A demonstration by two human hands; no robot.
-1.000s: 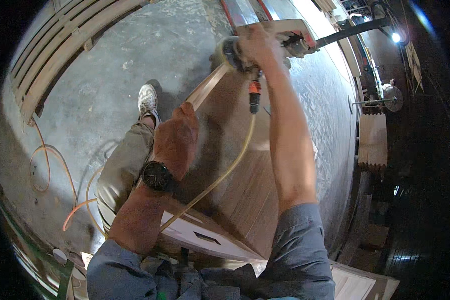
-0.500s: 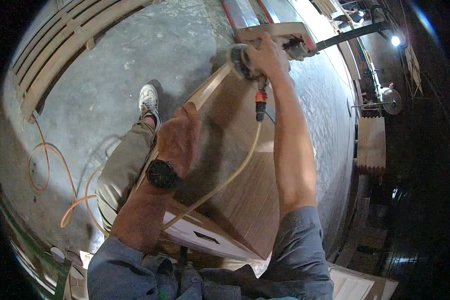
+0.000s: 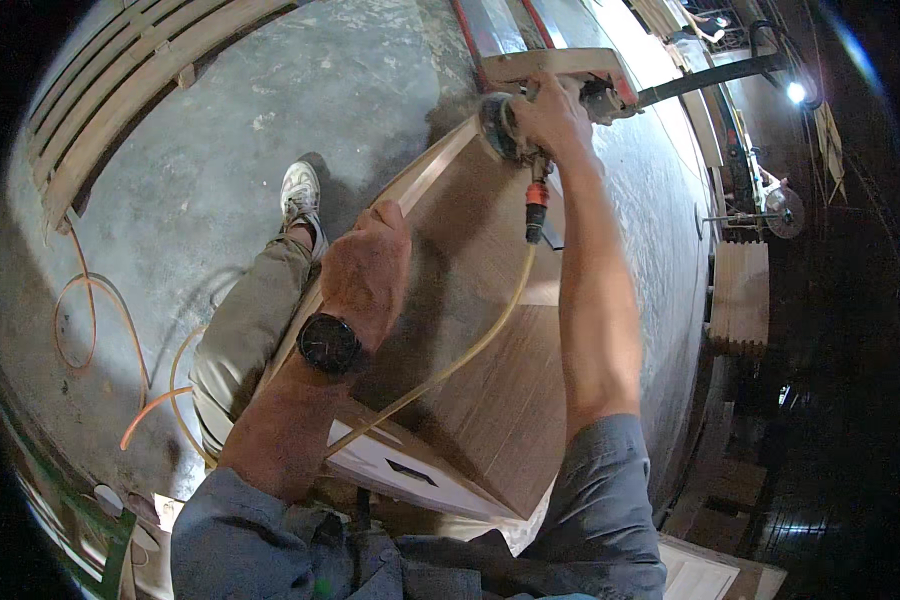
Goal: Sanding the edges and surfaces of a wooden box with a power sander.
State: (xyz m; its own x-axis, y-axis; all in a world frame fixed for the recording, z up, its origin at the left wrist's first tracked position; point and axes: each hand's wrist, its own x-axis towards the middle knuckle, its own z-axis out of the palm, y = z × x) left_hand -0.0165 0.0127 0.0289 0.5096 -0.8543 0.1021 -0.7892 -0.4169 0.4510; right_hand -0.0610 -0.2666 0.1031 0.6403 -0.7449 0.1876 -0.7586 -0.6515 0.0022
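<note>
My right hand (image 3: 558,122) is closed around an air sander (image 3: 497,128) with a round pad, tilted on its edge at the far end of a wooden cabinet (image 3: 490,390). The pad meets or nearly meets the cabinet's far corner; exact contact cannot be told. An orange and black coupling (image 3: 537,205) hangs below the sander, and a yellowish air hose (image 3: 495,335) curves from it back toward my body. My left hand (image 3: 368,270), a dark watch at its wrist, is wrapped over the cabinet's long left edge (image 3: 430,180). A white slotted panel (image 3: 440,489) forms its near end.
A wooden pallet (image 3: 120,110) lies at the far left, with a coiled orange hose (image 3: 90,285) on the concrete floor nearby. Beyond the sander are a wooden block (image 3: 530,66) and red rails (image 3: 538,25). My shoe (image 3: 300,192) stands left of the cabinet.
My right hand and the sander have shifted slightly right and nearer in the picture. The left hand keeps its hold on the edge; the whole view has moved a little.
</note>
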